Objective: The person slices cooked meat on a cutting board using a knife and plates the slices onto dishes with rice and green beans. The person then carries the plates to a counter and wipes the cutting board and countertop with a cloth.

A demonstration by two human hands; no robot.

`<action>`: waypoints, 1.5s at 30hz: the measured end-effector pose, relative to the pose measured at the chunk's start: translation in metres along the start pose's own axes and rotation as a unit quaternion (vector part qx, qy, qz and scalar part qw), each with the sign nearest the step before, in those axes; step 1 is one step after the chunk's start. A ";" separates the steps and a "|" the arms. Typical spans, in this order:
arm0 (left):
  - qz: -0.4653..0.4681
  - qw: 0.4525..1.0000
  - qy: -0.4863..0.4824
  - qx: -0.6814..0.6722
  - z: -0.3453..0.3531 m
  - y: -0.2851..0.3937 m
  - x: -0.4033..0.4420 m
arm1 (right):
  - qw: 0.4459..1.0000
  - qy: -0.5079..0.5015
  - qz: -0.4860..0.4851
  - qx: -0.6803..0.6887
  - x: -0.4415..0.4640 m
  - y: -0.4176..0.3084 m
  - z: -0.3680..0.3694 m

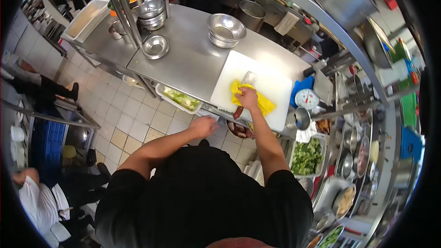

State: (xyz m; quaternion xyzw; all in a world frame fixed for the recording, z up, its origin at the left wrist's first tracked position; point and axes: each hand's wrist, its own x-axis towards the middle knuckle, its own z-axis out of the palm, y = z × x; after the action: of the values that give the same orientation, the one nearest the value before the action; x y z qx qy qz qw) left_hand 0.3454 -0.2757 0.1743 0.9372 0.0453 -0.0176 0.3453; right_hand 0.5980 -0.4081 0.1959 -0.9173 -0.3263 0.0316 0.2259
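My right hand (248,98) is closed on a yellow cloth (265,105), pressing it on a white cutting board (226,80). From under the cloth, near the board's front edge, sticks a reddish-brown handle (238,112). Past the cloth's far side shows a shiny greyish piece (249,78); whether it belongs to the handle is hidden by the cloth. My left hand (205,126) hovers in front of the counter's edge, apart from the board. Its fingers are blurred, and I see nothing clearly held.
Steel bowls (226,28) stand behind the board on the steel counter (193,55). To its right are a dial scale (306,98) and a tub of chopped greens (307,157). A tray of cut vegetables (178,98) sits below the counter's edge. Other people stand at left and behind.
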 end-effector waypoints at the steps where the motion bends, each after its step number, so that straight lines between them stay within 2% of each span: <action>1: -0.005 1.000 -0.013 0.028 -0.002 0.016 0.024 | 0.997 0.038 -0.051 -0.037 0.008 0.006 0.016; 2: 0.000 0.999 -0.025 0.030 0.006 0.025 0.047 | 0.986 0.098 -0.132 0.004 0.022 0.024 0.032; 3: -0.003 0.999 -0.030 0.036 0.009 0.030 0.071 | 0.989 0.094 -0.114 0.024 0.031 0.035 0.041; 4: -0.100 0.986 -0.132 0.004 -0.023 0.062 0.083 | 0.990 0.086 -0.105 0.049 0.040 0.042 0.050; 5: -0.046 0.990 -0.133 0.002 -0.015 0.057 0.098 | 0.989 0.072 -0.084 0.103 0.047 0.045 0.053; 6: -0.064 0.988 -0.143 0.010 0.006 0.049 0.111 | 0.985 0.031 -0.068 0.154 0.051 0.049 0.051; 7: -0.061 0.984 -0.161 0.035 0.008 0.053 0.118 | 0.984 0.064 -0.057 0.158 0.057 0.061 0.062; 9: -0.035 0.993 -0.106 0.047 0.032 0.044 0.128 | 0.986 0.055 0.027 0.156 0.061 0.050 0.048; 10: -0.051 0.992 -0.099 0.051 0.035 0.046 0.129 | 0.984 0.042 0.075 0.156 0.066 0.052 0.046; 13: -0.064 0.989 -0.119 0.056 0.028 0.050 0.134 | 0.972 0.132 0.076 0.179 0.074 0.061 0.051; 16: -0.073 0.985 -0.155 0.035 -0.003 0.060 0.131 | 0.931 0.234 0.084 0.269 0.075 0.064 0.049; 19: -0.080 0.988 -0.131 0.021 -0.011 0.049 0.128 | 0.898 0.212 0.131 0.363 0.080 0.074 0.034; 20: -0.066 0.990 -0.128 0.000 -0.009 0.037 0.127 | 0.916 0.217 0.061 0.331 0.078 0.077 0.031; 22: -0.034 0.998 -0.039 -0.026 -0.015 0.022 0.109 | 0.934 0.228 -0.079 0.264 0.079 0.071 0.023; 25: -0.001 0.999 0.044 -0.026 -0.019 -0.021 0.077 | 0.964 0.049 -0.159 0.208 0.054 0.034 -0.013; 26: 0.008 0.998 0.063 -0.020 -0.021 -0.035 0.067 | 0.960 0.102 -0.135 0.225 0.050 0.028 -0.013; 28: -0.070 0.989 0.048 -0.120 -0.046 -0.052 0.041 | 0.940 0.208 -0.088 0.257 0.033 0.028 -0.009; 29: -0.110 0.978 0.041 -0.170 -0.057 -0.061 0.025 | 0.941 0.175 -0.041 0.288 0.027 0.030 -0.005; 31: -0.134 0.962 0.092 -0.221 -0.046 -0.114 0.001 | 0.931 0.107 0.055 0.345 0.015 0.041 0.006; 32: -0.145 0.951 0.116 -0.247 -0.043 -0.136 -0.013 | 0.945 0.126 0.070 0.293 0.008 0.038 0.006; 34: -0.209 0.952 0.128 -0.184 -0.067 -0.162 -0.054 | 0.963 0.168 0.096 0.187 0.002 0.027 0.002; 36: -0.229 0.946 0.180 -0.142 -0.056 -0.210 -0.093 | 0.970 0.228 0.048 0.072 0.001 -0.023 -0.027; 37: -0.244 0.933 0.180 -0.195 -0.061 -0.224 -0.106 | 0.966 0.256 0.026 0.013 0.001 -0.047 -0.034; 38: -0.258 0.917 0.177 -0.248 -0.065 -0.235 -0.117 | 0.968 0.237 -0.025 0.080 0.007 -0.058 -0.025; 40: -0.272 0.859 0.144 -0.408 -0.086 -0.236 -0.132 | 0.977 0.028 -0.024 0.210 0.014 -0.110 -0.003; 41: -0.268 0.810 0.115 -0.509 -0.123 -0.212 -0.137 | 0.977 -0.075 -0.024 0.201 0.006 -0.170 -0.001; 42: -0.262 0.750 0.085 -0.601 -0.156 -0.190 -0.140 | 0.929 -0.184 -0.067 0.312 0.006 -0.180 0.035; 43: -0.232 0.728 0.073 -0.641 -0.180 -0.173 -0.142 | 0.911 -0.241 -0.048 0.333 -0.011 -0.238 0.044; 44: -0.201 0.703 0.061 -0.679 -0.196 -0.162 -0.142 | 0.885 -0.281 -0.081 0.362 -0.021 -0.262 0.074; 45: -0.173 0.698 0.052 -0.693 -0.202 -0.160 -0.142 | 0.871 -0.311 -0.068 0.374 -0.031 -0.292 0.088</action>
State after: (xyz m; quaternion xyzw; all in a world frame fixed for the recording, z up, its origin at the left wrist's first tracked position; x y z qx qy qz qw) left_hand 0.1892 -0.0338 0.2337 0.4084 0.2241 0.0078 0.8848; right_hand 0.3852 -0.1923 0.2410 -0.6823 -0.4051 0.4196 0.4408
